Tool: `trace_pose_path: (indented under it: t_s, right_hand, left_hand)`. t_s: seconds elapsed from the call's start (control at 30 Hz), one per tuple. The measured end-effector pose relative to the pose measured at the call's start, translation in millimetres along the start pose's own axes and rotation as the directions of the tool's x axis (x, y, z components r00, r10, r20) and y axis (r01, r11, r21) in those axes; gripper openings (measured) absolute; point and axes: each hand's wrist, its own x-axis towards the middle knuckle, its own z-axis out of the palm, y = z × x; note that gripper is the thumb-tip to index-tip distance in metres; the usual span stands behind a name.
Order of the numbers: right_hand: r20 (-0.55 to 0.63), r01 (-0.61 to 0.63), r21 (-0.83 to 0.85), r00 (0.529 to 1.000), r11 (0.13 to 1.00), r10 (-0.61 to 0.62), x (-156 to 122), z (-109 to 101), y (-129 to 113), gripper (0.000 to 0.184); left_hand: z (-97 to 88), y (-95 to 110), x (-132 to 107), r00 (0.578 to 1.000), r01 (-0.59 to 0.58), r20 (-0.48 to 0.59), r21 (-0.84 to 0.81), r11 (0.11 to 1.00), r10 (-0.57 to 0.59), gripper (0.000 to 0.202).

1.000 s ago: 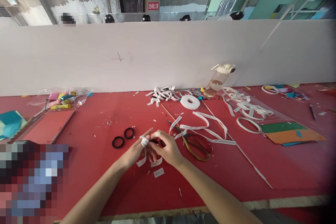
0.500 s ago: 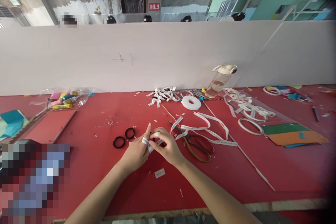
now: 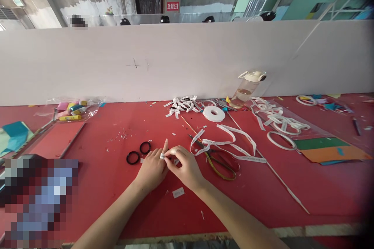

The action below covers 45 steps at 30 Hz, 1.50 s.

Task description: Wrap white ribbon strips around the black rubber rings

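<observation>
My left hand [image 3: 152, 167] and my right hand [image 3: 187, 165] meet low over the red table [image 3: 111, 202]. A short white printed ribbon strip [image 3: 162, 156] is wound round my raised left forefinger, and my right fingertips pinch it there. The other left fingers are curled in. Two black hair rings [image 3: 138, 153] lie just left of my left hand. Scissors [image 3: 216, 159] lie right of my right hand, under a long loop of white printed ribbon [image 3: 230, 142]. A small cut ribbon piece [image 3: 178, 192] lies on the table below my hands.
A white tape roll [image 3: 214, 113], a pile of cut ribbon pieces [image 3: 181, 106] and a water bottle [image 3: 244, 90] stand near the white partition. More ribbon and rings [image 3: 277, 124] and coloured paper sheets [image 3: 324, 148] lie right. Glue sticks in a bag [image 3: 71, 111] lie left.
The ribbon tails that hung below my hands have been drawn up and wrapped tight round my left forefinger. Both hands sank slightly toward the table and closed together.
</observation>
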Motion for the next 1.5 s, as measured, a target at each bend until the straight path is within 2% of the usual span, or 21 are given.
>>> trace_pose_path:
  t_s: [0.07,0.17,0.27,0.37,0.5,0.67,0.93,1.07,1.13,1.2,1.33,1.5]
  right_hand:
    - [0.016,0.001,-0.04,1.0,0.999,-0.001,-1,0,2,0.007]
    - [0.031,-0.119,-0.029,0.992,0.992,0.12,-1,-1,4,0.005]
    - [0.092,-0.241,0.021,0.967,0.97,0.238,1,-2,5,0.005]
    - [0.162,-0.285,0.047,0.948,0.957,0.274,1,-4,6,0.007]
    - [0.181,-0.291,0.049,0.943,0.956,0.278,0,-2,6,0.007]
    - [0.099,-0.288,0.003,0.953,0.958,0.287,-2,3,7,0.006]
    - [0.071,-0.342,0.052,0.938,0.938,0.338,-1,2,7,0.01]
    - [0.062,-0.26,0.026,0.964,0.965,0.258,1,-2,6,0.009]
    - [0.068,-0.19,0.01,0.98,0.982,0.189,1,-5,6,0.008]
    - [0.071,-0.172,0.002,0.983,0.985,0.172,1,-6,7,0.008]
    - [0.042,-0.278,-0.033,0.959,0.96,0.279,-1,-1,7,0.008]
    - [0.023,-0.339,-0.068,0.94,0.938,0.341,-4,4,5,0.007]
  left_hand:
    - [-0.4,0,0,1.0,0.003,0.003,0.087,0.996,-0.003,0.06]
    - [-2.0,1,-1,1.0,0.003,0.001,0.183,0.983,-0.003,0.058]
    - [-3.4,1,-1,1.0,0.003,0.005,0.224,0.975,-0.004,0.058]
    - [-3.5,1,-2,1.0,-0.013,0.013,0.236,0.972,0.01,0.06]
    - [-3.3,2,-3,0.999,-0.035,0.004,0.235,0.971,0.035,0.057]
    - [-3.5,4,-3,0.998,-0.058,-0.02,0.231,0.971,0.064,0.05]
    - [-9.9,7,-2,0.994,-0.068,-0.071,0.181,0.981,0.082,0.019]
    - [-10.9,8,-3,0.995,-0.06,-0.076,0.135,0.989,0.071,0.018]
    - [-9.6,8,-4,0.995,-0.076,-0.049,0.103,0.992,0.081,0.019]
    - [-7.9,8,-3,0.994,-0.106,-0.01,0.092,0.99,0.108,0.023]
    - [-6.2,4,-2,0.991,-0.133,0.002,0.116,0.984,0.134,0.03]
    - [-6.0,3,-2,0.99,-0.126,-0.035,0.178,0.976,0.134,0.02]
